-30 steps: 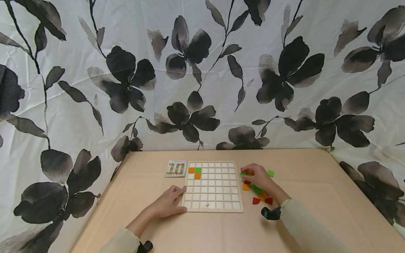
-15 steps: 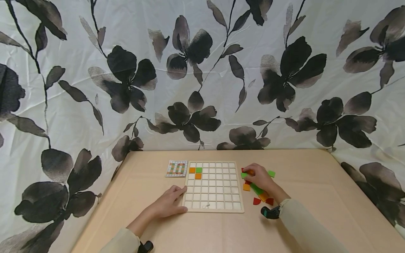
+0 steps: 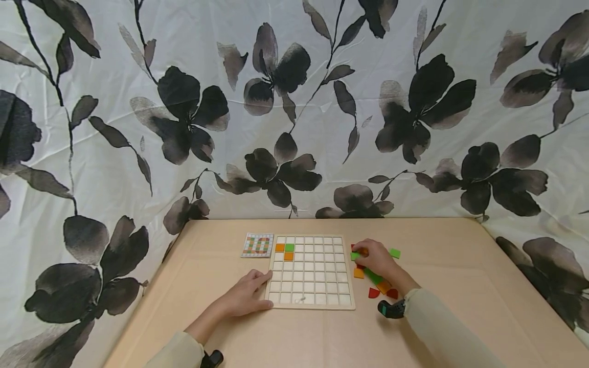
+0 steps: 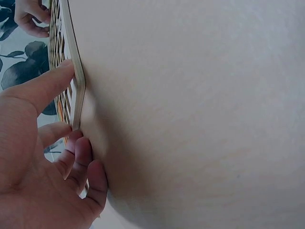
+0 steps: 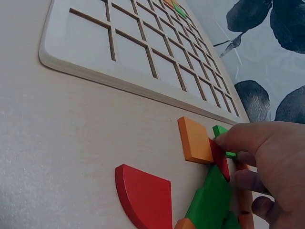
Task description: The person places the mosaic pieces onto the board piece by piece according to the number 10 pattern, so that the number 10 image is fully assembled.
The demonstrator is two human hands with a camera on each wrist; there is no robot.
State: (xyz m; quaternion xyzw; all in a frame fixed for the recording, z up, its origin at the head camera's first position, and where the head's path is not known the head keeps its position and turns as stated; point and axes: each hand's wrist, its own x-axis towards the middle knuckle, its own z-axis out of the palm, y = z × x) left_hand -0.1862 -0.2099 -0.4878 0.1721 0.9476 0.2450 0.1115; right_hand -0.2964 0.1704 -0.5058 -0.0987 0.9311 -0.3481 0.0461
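My left hand (image 3: 247, 295) rests at the left side of a pale wooden grid board (image 3: 317, 282). In the left wrist view its thumb (image 4: 64, 71) lies on the board's rim, and the other fingers bend loosely near the edge. Two orange tiles and one green tile (image 3: 289, 247) fill cells at the board's upper left. Beyond the right edge, my right hand (image 3: 378, 257) reaches into a loose group of tiles. Its thumb (image 5: 226, 139) overlaps a green tile (image 5: 219, 130) beside a red one (image 5: 219, 157); I cannot tell whether it grips either. Its other fingers curl above orange pieces.
A small printed card (image 3: 257, 245) with a coloured grid pattern lies left of the board. An orange square (image 5: 195, 140), green pieces (image 5: 212, 195) and red quarter-rounds (image 5: 145, 193) lie near the right hand. A floral cloth (image 3: 340, 153) hangs behind the table (image 3: 303, 337).
Both hands stay almost where they were, and the tiles on the board are the same. The head view has shifted slightly.
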